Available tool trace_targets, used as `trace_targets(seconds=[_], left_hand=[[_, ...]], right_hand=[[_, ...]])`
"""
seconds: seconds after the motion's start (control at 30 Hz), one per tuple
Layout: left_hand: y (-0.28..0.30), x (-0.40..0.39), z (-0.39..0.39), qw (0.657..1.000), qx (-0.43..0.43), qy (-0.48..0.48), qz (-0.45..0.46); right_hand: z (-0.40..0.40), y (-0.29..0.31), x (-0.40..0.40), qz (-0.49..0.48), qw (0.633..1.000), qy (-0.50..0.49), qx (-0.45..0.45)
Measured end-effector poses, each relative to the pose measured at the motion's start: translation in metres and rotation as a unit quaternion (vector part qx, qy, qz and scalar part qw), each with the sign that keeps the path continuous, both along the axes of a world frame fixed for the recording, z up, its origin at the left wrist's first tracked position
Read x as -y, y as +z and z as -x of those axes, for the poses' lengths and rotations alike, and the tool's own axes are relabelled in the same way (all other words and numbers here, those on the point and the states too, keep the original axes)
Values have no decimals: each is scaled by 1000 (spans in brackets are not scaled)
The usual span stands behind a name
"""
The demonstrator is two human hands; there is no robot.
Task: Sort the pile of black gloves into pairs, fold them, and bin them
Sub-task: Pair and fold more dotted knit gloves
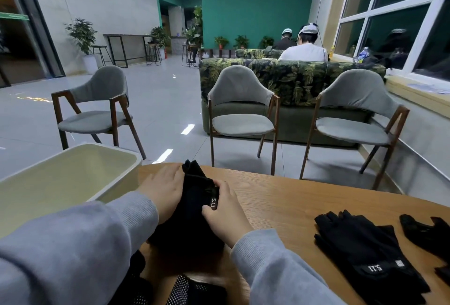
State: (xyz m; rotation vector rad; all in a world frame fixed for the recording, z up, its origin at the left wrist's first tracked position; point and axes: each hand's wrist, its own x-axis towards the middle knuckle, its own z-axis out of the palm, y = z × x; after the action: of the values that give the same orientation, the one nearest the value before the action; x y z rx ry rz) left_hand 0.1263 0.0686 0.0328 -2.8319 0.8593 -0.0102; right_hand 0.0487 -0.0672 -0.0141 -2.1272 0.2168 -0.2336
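Closest to me, at the bottom edge, a black mesh glove with white dots (187, 290) lies on the wooden counter (292, 197), partly cut off by the frame. Both my arms, in light grey knit sleeves (80, 243), reach in over it.

Between my hands sits the folded black glove bundle (192, 209), a "5.11" label showing on its right side. My left hand (162, 195) lies flat against the bundle's left side, fingers straight and together, pressing rather than gripping. My right hand (225, 212) rests on the bundle's right side with the thumb on top by the label; the fingers curve down over the edge, and I cannot tell how firmly they hold it.

To the right on the counter, well apart from the bundle, a flat black fingerless glove (365, 256) lies with its own "5.11" tab, and another black glove (428, 236) sits just beside it at the frame's edge.

To the left stands the cream plastic bin (29, 182), its rim close to my left hand.

Beyond the counter, three grey upholstered chairs with wooden legs (241, 109) stand on the tiled floor, then a leaf-patterned sofa (299, 80) with two seated people (304, 47) facing away.
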Motion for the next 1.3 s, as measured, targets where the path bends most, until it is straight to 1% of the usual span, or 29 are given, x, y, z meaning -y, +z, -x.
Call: trace_targets(seconds=[0.07,0.13,0.17,0.2,0.27,0.33,0.47,0.6,0.67,0.73,0.87,0.93,1.0,1.13,1.3], left_hand=[[-8,5,5,996,-67,33,-39],[-18,5,5,990,-103,52,-79],[-23,4,4,988,-113,57,-90],[-29,3,2,986,-121,63,-96],[-37,-1,-2,983,-132,72,-100],[-44,-5,-8,982,-147,72,-94],[-50,-8,-21,979,-188,56,-50],[-50,-12,-25,976,-213,43,-12],[-47,-14,-23,974,-223,40,-7],[-41,-15,-22,975,-219,41,-7],[-19,-12,-16,981,-184,53,-13],[-8,-12,-11,985,-164,60,-8],[0,-12,-3,987,-143,67,7],[8,-6,18,988,-103,99,57],[11,7,56,985,-74,82,129]], right_hand=[[-3,-3,-4,34,999,-21,-31],[-4,-7,-9,155,984,-58,-60],[-4,-10,-12,220,972,-64,-57],[-5,-14,-14,268,961,-55,-45],[-8,-25,-17,319,947,-7,-40],[-11,-36,-14,306,950,15,-59],[-18,-43,0,233,969,29,-76],[-15,-42,7,116,987,72,-90],[-12,-40,9,87,988,89,-90],[-10,-34,11,91,987,99,-85],[-2,-21,14,175,979,85,-65],[2,-16,13,200,975,74,-59],[7,-10,10,200,976,66,-51],[22,-1,3,161,985,51,-19],[51,6,-1,139,989,29,33]])
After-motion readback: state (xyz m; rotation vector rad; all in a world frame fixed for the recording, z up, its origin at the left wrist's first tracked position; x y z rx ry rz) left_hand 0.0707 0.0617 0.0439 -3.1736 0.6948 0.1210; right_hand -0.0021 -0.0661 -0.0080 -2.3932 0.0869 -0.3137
